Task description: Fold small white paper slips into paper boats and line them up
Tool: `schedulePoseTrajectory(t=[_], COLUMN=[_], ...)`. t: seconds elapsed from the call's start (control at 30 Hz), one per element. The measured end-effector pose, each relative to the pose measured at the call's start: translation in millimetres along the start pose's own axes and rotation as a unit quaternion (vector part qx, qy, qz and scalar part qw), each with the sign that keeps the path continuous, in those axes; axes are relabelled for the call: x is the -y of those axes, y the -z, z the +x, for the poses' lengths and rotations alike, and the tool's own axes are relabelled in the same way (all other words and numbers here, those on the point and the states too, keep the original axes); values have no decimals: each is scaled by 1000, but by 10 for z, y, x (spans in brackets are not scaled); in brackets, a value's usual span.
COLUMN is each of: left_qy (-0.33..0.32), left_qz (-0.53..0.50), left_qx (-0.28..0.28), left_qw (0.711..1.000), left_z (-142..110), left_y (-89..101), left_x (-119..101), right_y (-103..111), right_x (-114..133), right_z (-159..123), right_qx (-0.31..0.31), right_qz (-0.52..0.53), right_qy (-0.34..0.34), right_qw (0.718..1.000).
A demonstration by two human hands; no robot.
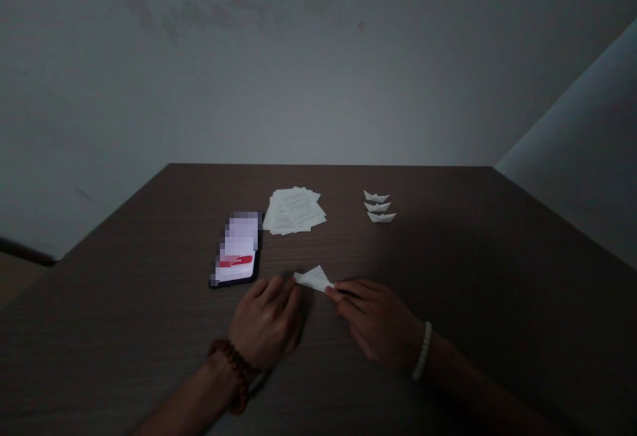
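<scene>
A small folded paper boat (pixel 314 279), white with printed lines and a raised peak in the middle, is held between my two hands just above the table. My left hand (pixel 269 316) pinches its left tip, fingers curled. At the right tip, the thumb and fingers of my right hand (pixel 373 316) are pressed together on the paper. Three finished-looking paper boats (pixel 381 218) stand one behind another farther back on the right. Behind the held boat and a little left lies a loose pile of printed paper sheets (pixel 294 211).
A phone (pixel 236 248) with its screen lit lies left of the paper pile, close to my left hand. All of this rests on a dark brown wooden table (pixel 149 330). A grey wall (pixel 318 91) rises behind the table's far edge.
</scene>
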State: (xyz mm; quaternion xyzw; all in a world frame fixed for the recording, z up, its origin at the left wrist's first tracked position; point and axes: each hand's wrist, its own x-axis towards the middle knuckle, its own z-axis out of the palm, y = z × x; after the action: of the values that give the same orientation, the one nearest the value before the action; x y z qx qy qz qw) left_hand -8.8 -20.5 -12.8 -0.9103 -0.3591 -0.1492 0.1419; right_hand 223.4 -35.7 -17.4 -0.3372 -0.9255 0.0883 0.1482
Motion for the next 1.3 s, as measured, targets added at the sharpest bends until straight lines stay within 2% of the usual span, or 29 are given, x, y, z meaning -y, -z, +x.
schedulePoseTrajectory(t=[0.1, 0.23, 0.37, 0.47, 0.57, 0.63, 0.73, 0.93, 1.1, 1.3], left_qy=[-28, -68, -84, -81, -78, -77, -69, -65, -61, -47], left_qz=[-23, -111, -168, -184, -193, -199, -206, -206, -208, -219], left_qx=[-8, -18, 21, 48, 63, 64, 54, 32, 21, 21], left_qw=[999, 991, 982, 978, 976, 975, 975, 976, 976, 974], left_z=[-5, -18, -39, -29, 1, 16, 13, -18, -3, -13], left_y=[-31, -90, -125, -103, -58, -39, -43, -79, -62, -47], left_x=[3, 22, 20, 1, -13, -17, -16, -5, -9, -9], right_y=[14, 37, 59, 65, 67, 68, 63, 37, 42, 33], right_x=[-3, -82, -190, -187, -98, -27, 41, -26, -118, -88], right_z=[12, -7, -50, -53, -14, 22, 60, 8, -100, -69], right_qx=[-3, -19, -35, -36, -4, 21, 24, -11, -47, -60], right_qz=[-6, -13, -33, -41, -28, -15, -8, -12, -59, -91], right_qy=[10, 10, -18, -15, 1, 3, -8, -47, -111, -95], right_qw=[1000, 1000, 999, 998, 1000, 1000, 1000, 999, 991, 990])
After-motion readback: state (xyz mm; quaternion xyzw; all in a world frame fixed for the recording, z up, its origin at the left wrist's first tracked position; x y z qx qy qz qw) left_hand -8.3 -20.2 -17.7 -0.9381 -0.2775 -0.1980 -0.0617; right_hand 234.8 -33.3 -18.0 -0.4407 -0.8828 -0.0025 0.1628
